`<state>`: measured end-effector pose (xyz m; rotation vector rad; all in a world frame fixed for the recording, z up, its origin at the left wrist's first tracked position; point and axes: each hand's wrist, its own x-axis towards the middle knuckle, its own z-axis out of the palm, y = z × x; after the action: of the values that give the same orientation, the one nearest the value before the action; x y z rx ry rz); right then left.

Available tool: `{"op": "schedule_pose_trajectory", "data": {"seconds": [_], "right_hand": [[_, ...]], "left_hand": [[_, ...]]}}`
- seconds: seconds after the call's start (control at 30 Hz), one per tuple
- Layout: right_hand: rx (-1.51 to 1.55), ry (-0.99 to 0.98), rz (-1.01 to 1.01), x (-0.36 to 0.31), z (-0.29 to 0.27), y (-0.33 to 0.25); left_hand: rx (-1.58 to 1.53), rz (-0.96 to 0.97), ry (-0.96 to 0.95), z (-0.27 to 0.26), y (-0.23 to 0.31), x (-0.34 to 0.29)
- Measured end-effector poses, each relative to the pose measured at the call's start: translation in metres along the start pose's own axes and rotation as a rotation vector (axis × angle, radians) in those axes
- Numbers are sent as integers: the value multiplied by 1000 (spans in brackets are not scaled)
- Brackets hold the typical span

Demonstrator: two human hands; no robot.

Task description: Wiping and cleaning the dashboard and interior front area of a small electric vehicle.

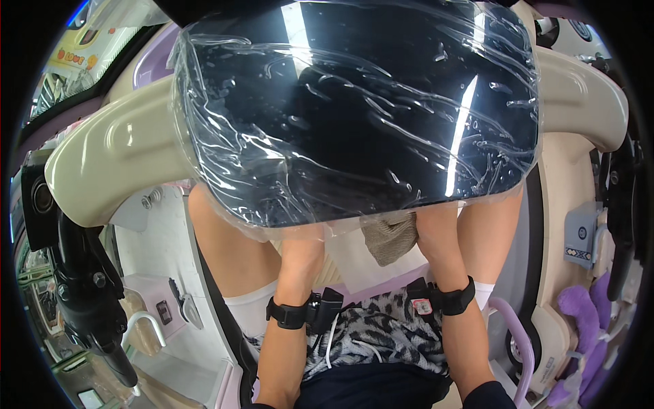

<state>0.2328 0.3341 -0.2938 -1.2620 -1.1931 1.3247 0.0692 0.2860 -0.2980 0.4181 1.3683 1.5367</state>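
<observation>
A large dark glossy panel point(368, 123) with rounded corners, wrapped in wrinkled clear plastic film, fills the upper middle of the head view. Both my forearms reach forward under its near edge. Only the back part of my left hand point(304, 238) shows, its fingers hidden beneath the panel. My right hand point(434, 217) is likewise mostly covered, with the wrist visible. Beside it, on the inner side, hangs a grey-brown ribbed cloth point(390, 240). Below the cloth lies a white sheet point(381, 274). What either hand holds is hidden.
Cream curved arms, one at left point(116, 157) and one at right point(579, 95), flank the panel. A black jointed metal part point(92, 293) stands at far left beside a white tray-like compartment point(160, 238). A lavender curved bar point(523, 341) and purple plush point(586, 313) are at right.
</observation>
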Motion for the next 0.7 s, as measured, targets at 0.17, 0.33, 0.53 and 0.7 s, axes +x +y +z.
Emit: {"op": "schedule_pose_trajectory", "data": {"seconds": [0.17, 0.33, 0.53, 0.7], "right_hand": [[438, 53, 265, -1, -5, 5], [657, -46, 251, 2, -12, 10], [727, -247, 212, -3, -11, 10], [755, -239, 274, -4, -13, 15]], "left_hand": [[234, 27, -79, -17, -4, 4], [472, -62, -291, -30, -3, 4], [738, -32, -449, -9, 12, -7], [666, 138, -261, -23, -6, 0]]}}
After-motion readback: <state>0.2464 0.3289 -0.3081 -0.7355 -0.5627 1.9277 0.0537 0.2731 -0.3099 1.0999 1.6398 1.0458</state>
